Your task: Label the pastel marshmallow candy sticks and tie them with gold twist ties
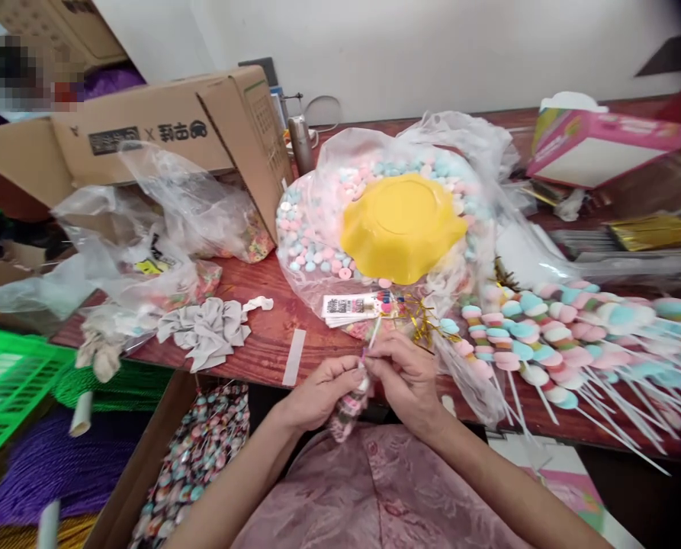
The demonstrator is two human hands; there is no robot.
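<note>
Close to my lap, at the table's front edge, a wrapped candy skewer (348,415) hangs head down, its white stick pointing up. My left hand (326,390) is closed around the neck of its clear wrapper. The fingers of my right hand (407,377) are pinched at that same neck, against the stick; whether they also hold a thin tie is too small to tell. Just beyond my hands lie a stack of printed cards (351,306) and some gold twist ties (423,324). Behind them an upturned yellow bowl (403,229) rests on loose pink, blue and white candies (309,236) in a plastic bag.
Unwrapped candy skewers (546,332) are heaped at right, sticks toward me. A cardboard box (146,145), plastic bags (197,206) and grey crumpled pieces (208,332) occupy the left. Below stand a box of wrapped candies (197,442) and a green basket (14,389). A person appears far left.
</note>
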